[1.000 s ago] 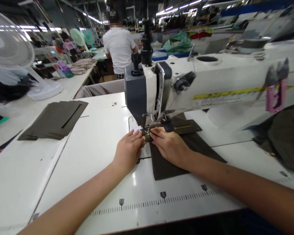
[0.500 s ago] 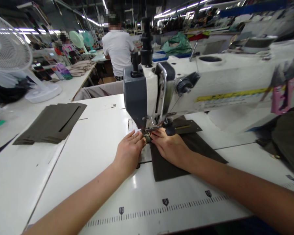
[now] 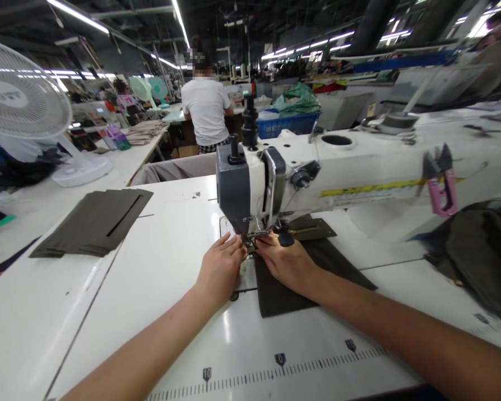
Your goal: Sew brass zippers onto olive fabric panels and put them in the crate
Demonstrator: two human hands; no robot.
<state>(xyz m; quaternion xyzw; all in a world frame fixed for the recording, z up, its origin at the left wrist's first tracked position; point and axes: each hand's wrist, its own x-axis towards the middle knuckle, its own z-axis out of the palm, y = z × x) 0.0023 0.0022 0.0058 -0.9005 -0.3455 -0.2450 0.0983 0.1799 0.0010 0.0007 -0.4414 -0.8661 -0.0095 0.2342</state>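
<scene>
My left hand [image 3: 221,264] lies flat by the needle area of a sewing machine [image 3: 235,186], fingers stretched out, fingertips close to the presser foot [image 3: 250,242]. My right hand [image 3: 290,263] rests palm down on a dark olive fabric piece [image 3: 278,298], its fingers reaching to the other side of the foot. Part of that fabric is hidden under my hand and the machine. Behind it lies a smaller dark strip [image 3: 326,227] with a yellowish line along it. The needle point is too small to make out.
Cut dark fabric pieces [image 3: 81,225] lie stacked at left, near a white fan [image 3: 81,170]. Pink-handled snips [image 3: 442,195] hang on the machine arm. Dark cloth [image 3: 480,259] is heaped at right. A person in a white shirt [image 3: 206,108] stands ahead, beside a blue crate [image 3: 290,125].
The camera view has shifted, so the machine and table sit lower in the picture. Both hands keep nearly the same place beside the presser foot; the fabric shows no clear movement.
</scene>
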